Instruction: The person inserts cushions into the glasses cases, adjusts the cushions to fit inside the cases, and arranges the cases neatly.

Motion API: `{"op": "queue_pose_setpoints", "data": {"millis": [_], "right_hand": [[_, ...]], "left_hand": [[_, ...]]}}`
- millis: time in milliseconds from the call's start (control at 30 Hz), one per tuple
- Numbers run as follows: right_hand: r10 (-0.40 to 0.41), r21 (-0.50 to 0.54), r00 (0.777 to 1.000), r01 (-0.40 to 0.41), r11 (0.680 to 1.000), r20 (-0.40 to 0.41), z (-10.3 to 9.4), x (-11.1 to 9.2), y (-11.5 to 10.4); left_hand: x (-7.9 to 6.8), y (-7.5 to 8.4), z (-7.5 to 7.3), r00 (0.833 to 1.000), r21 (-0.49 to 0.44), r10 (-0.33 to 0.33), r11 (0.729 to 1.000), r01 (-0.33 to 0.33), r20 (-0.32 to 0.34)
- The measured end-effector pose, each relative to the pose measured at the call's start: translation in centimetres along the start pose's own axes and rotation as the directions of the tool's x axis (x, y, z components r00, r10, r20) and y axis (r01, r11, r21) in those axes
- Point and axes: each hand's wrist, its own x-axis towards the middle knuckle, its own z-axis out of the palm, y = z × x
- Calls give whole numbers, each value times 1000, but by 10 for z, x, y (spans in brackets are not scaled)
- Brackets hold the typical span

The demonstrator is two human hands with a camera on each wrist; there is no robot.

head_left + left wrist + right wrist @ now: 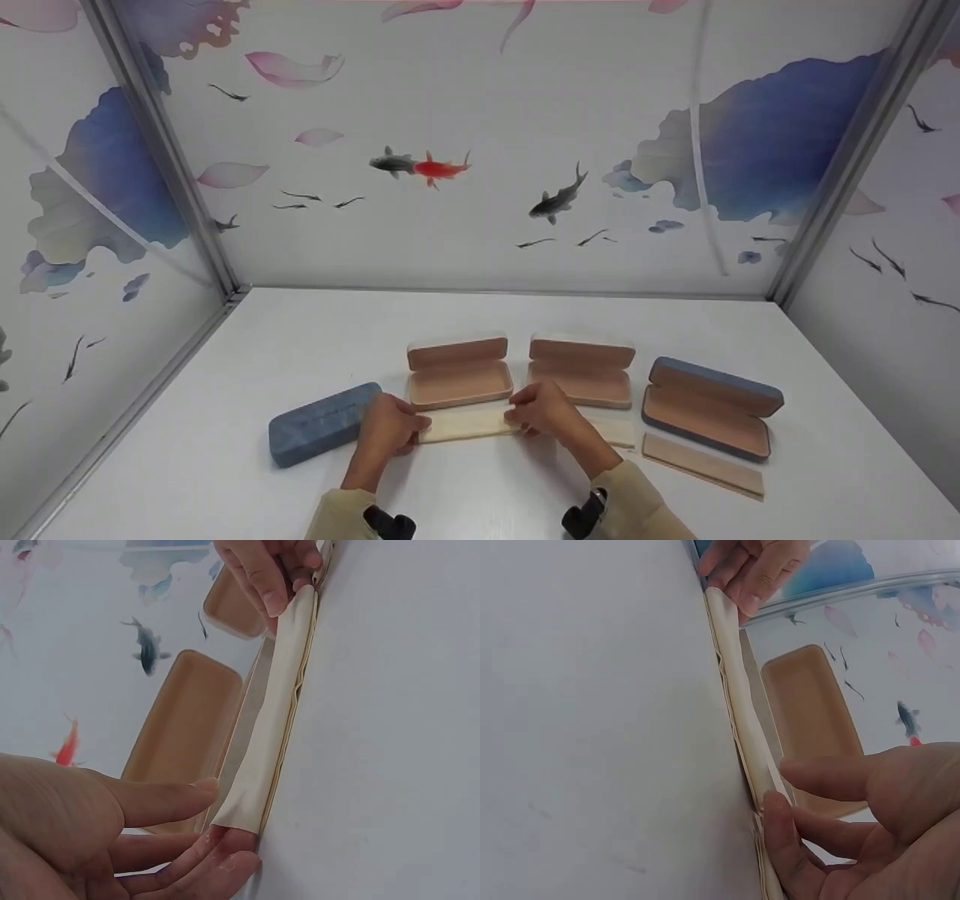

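The left hand (388, 426) hides the closed blue case's (319, 426) right end (partly).

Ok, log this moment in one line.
left hand: holds folded cream cloth, left end | right hand: holds right end | behind: open tan-lined rectangular case | left: closed blue oblong case

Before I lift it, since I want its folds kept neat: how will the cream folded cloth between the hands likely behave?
The cream folded cloth is probably floppy: its layered edge ripples, so it may sag if lifted by one end. It looks thin, so likely light. Its stacked layers could slip open.
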Motion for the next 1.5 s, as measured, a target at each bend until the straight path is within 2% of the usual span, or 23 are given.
{"op": "queue_pose_setpoints", "data": {"millis": [267, 500, 733, 900, 1033, 1267, 1500], "right_hand": [[-73, -14, 997, 73, 997, 9, -1, -2, 4], [-30, 3, 1000, 30, 1000, -5, -2, -3, 1], [-26, 45, 1000, 26, 999, -10, -4, -3, -3], [-27, 160, 1000, 25, 987, 9, -4, 0, -3], [-44, 225, 999, 48, 973, -23, -4, 2, -3], [-57, 256, 995, 75, 964, -76, -2, 2, -3], [-23, 289, 991, 60, 955, -129, 1, 4, -3]], "left_hand": [[-3, -3, 1, 998, 36, 63, 997, -63, 15], [-7, 5, -9, 998, 43, 10, 999, -13, 62], [-9, 12, -18, 997, 65, -21, 998, 17, 72], [-7, 11, -19, 997, -21, -2, 1000, 4, 73], [-3, 11, -19, 998, -124, -6, 992, 14, 62], [2, 7, -17, 999, -306, -13, 952, 22, 30], [4, 2, -18, 1000, -387, 23, 922, -16, 14]]}}
